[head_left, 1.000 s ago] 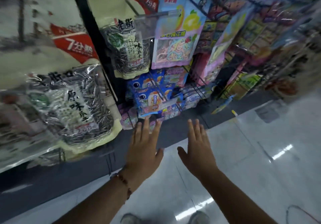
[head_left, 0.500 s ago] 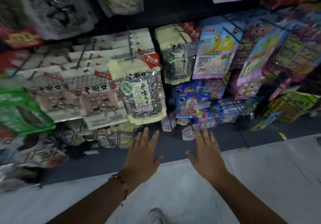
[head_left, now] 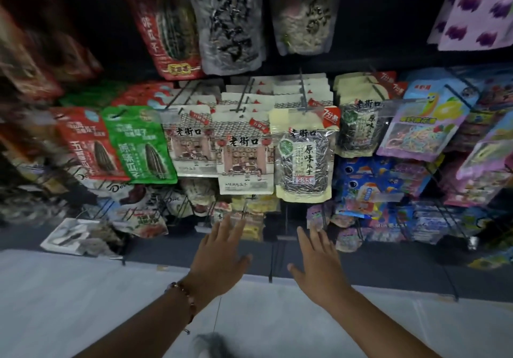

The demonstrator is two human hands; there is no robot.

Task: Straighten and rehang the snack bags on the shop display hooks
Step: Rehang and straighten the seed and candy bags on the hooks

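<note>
Bare and outstretched, our left hand and right hand reach palm-down toward the display rack, fingers straight and spread, holding nothing. A beaded bracelet circles the left wrist. Neither hand touches a package; both hover over the dark base strip of the rack, above a pale, glossy tiled floor.

Just beyond the left fingertips hang small yellow packets on the lowest row. Directly above and between our hands hangs the cream-edged sunflower seed bag, its clear front window showing striped seeds, a red corner flash at top right; it dangles upright from a thin metal hook. Beside it to the left hang two flat white bags printed with a shopfront drawing, overlapping, then a shiny green seed bag and a red seed bag, both tilted. To the right of the cream-edged bag hangs a second windowed seed bag, then a lilac candy bag with coloured strands showing, and crinkled blue packets below. At lower left a silvery bag lies slumped at the foot of the rack. Larger pouches on the top row are blurred.
</note>
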